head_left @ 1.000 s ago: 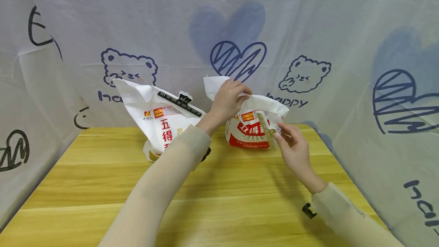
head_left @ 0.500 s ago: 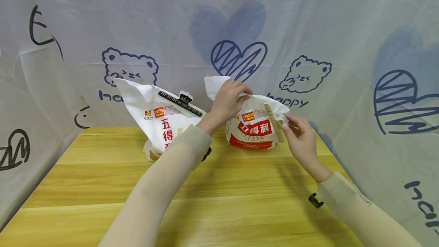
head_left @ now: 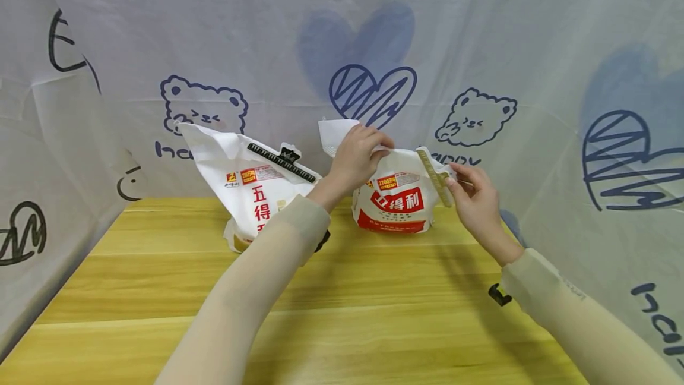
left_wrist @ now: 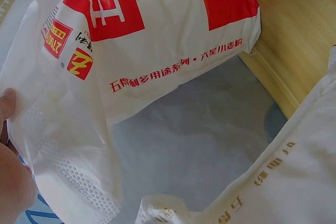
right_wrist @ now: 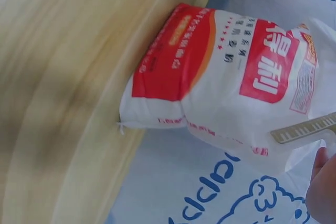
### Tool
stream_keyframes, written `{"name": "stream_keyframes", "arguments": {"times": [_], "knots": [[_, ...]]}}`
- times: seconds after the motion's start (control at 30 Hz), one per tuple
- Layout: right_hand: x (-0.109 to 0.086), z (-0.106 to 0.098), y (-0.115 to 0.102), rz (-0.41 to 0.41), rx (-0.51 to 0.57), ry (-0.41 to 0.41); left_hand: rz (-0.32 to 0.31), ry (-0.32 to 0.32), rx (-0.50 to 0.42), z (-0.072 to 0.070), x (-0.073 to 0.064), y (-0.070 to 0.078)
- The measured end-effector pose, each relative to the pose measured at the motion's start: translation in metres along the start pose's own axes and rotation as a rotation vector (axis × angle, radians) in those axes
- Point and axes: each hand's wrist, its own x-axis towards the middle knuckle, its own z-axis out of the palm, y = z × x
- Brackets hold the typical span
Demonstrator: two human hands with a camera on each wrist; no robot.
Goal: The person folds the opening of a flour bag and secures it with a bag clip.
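A white flour bag with red print [head_left: 396,201] stands toward the back of the table. My left hand [head_left: 359,156] pinches its gathered top edge, and a perforated white flap of the bag sticks out past the fingers. In my right hand [head_left: 475,201], thumb and fingers pinch the handle of a gold bag clip [head_left: 434,176]. The clip's long bar slants across the bag's upper right corner, overlapping it in the head view. From the right wrist, the clip's bar [right_wrist: 302,128] lies close along the bag's top part, with the thumb [right_wrist: 323,192] beside it.
A second white flour bag [head_left: 243,186] leans at the left, a black bag clip [head_left: 281,162] across its folded top. My left forearm passes in front of it. Behind the wooden table [head_left: 342,325] hangs a printed cloth [head_left: 278,40], which also encloses both sides.
My right hand has moved right and up with the gold clip, from in front of the bag's print to its upper right corner. The left hand keeps its hold on the bag top.
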Motion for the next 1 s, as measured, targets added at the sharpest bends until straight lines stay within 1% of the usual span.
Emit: {"name": "stream_keyframes", "arguments": {"times": [0.1,0.27,0.47,0.7,1.0], "knots": [[0.007,-0.002,-0.001,0.001,-0.048,-0.020,0.007,0.003,-0.004,0.001,0.000,0.000],[0.020,-0.006,-0.008,0.003,-0.113,-0.072,0.021,0.018,0.000,0.000,0.001,-0.001],[0.038,-0.010,-0.015,-0.014,-0.140,-0.120,0.014,0.008,0.003,0.000,0.002,-0.001],[0.052,-0.011,-0.015,-0.023,-0.132,-0.136,0.010,0.002,0.000,0.000,0.001,-0.002],[0.064,-0.011,-0.014,0.033,-0.194,-0.128,-0.001,-0.005,-0.001,-0.001,0.000,-0.001]]}}
